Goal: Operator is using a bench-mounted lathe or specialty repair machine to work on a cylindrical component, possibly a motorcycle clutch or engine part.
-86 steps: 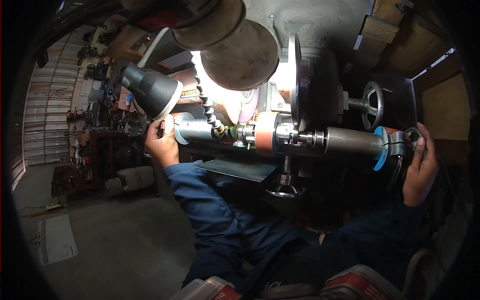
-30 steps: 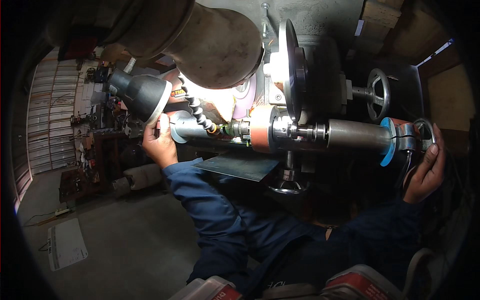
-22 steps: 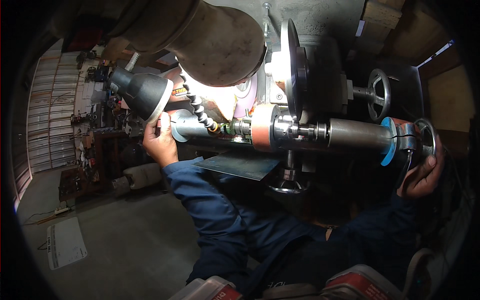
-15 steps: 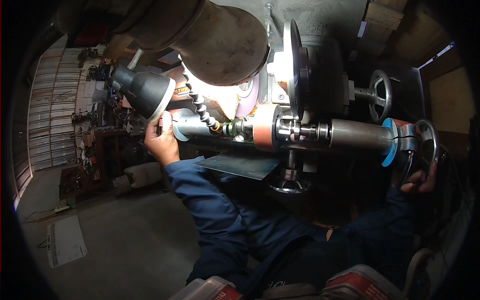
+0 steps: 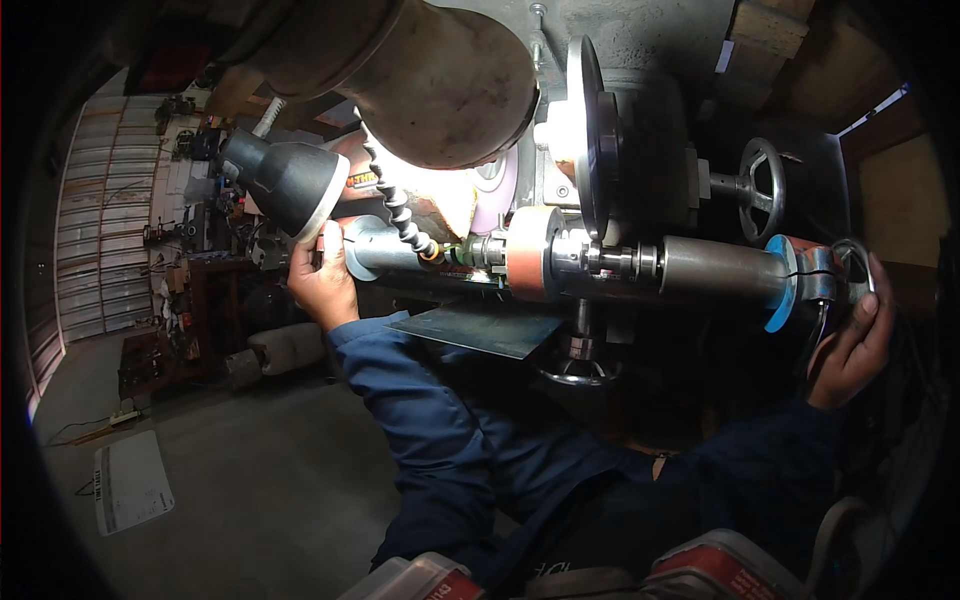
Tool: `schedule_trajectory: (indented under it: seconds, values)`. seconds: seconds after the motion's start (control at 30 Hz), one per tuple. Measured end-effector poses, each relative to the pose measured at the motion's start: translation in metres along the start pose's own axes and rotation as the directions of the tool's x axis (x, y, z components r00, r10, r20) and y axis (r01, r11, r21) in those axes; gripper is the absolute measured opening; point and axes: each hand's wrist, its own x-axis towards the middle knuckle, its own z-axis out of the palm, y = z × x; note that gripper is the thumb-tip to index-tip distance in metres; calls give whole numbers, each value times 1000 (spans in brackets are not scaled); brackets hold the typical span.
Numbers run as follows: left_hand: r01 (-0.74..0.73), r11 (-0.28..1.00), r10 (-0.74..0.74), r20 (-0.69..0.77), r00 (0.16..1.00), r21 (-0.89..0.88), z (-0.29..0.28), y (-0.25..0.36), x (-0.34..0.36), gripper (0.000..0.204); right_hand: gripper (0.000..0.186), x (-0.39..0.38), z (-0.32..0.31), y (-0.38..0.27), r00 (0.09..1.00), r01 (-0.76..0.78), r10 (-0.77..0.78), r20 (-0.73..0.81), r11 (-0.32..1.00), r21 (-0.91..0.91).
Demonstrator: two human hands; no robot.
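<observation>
My left hand point(image 5: 325, 285) is closed at the left end of a grey metal cylinder point(image 5: 385, 248), just below the rim of a black lamp point(image 5: 290, 190). What its fingers hold is hidden. My right hand point(image 5: 852, 352) has its fingers on the rim of a chrome handwheel point(image 5: 856, 262) at the right end of the machine. Beside that wheel is a clamp with a blue collar point(image 5: 776, 286) around a steel barrel point(image 5: 722, 272). Between the two ends run an orange-sided drum point(image 5: 532, 256) and a thin shaft point(image 5: 625, 263).
A large metal disc point(image 5: 586, 140) stands behind the shaft, with a pink grinding wheel point(image 5: 497, 195) to its left. A segmented coolant hose point(image 5: 390, 190) hangs over the cylinder. A flat metal plate point(image 5: 480, 328) juts toward me. Further handwheels point(image 5: 765, 190) stick out behind and below.
My right hand has risen from the lower side of the right-end handwheel to its outer right rim. My left hand has stayed in place.
</observation>
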Motion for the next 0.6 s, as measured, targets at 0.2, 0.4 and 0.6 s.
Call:
schedule_trajectory:
  seconds: [0.2, 0.4, 0.6]
  values:
    - [-30, 1000, 30, -13, 999, -8, 1, 2, -1, 20, 31, 14, -6, -9, 990, -48, 53, 133, 998, -41]
    - [-22, 999, 23, -32, 999, 30, 1, 4, -3, 21, 30, 34, -11, -18, 957, -90, 143, 251, 973, -212]
    - [-1, 1000, 2, -58, 998, 23, -1, 3, -5, 24, 29, 57, -10, -9, 861, -213, 310, 404, 939, -269]
